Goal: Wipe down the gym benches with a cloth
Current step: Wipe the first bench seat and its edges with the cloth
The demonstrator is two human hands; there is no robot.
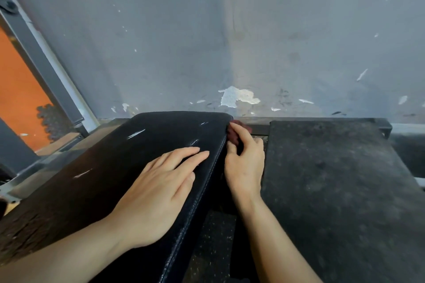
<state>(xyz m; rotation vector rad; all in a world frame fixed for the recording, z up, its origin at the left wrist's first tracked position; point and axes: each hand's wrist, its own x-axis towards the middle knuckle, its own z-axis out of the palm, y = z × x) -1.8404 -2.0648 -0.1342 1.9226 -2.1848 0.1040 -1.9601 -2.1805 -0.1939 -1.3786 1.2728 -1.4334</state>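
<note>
Nearest me, my left hand lay flat on the top of the bench pad, fingers straight and close together, pointing toward the pad's far right corner, holding nothing, just pressing down to steady the thing. Right beside it, over the stitched right edge, my right hand was down along the side of the pad, fingers curled round the dark red cloth, which was bunched against the side wall of the pad just below that far right corner. Only a small wad of it showed past my knuckles; how much was tucked in my palm I couldn't tell. So the step in hand, as I judged it, was the side face, with the top carrying pale scuffs or tears that a wipe may not shift. Now the risks: the cloth sat in the narrow gap between the pad and the dark platform beside it, and a hurried stroke back along that gap could have scraped my knuckles on the platform edge or dragged the cloth out of my grip and dropped it onto the speckled floor below. Leaning too hard on the left hand near the edge could also have rocked the bench. Beyond it all stood the grey wall, paint flaking near its base, and an orange panel off to the far left.
</note>
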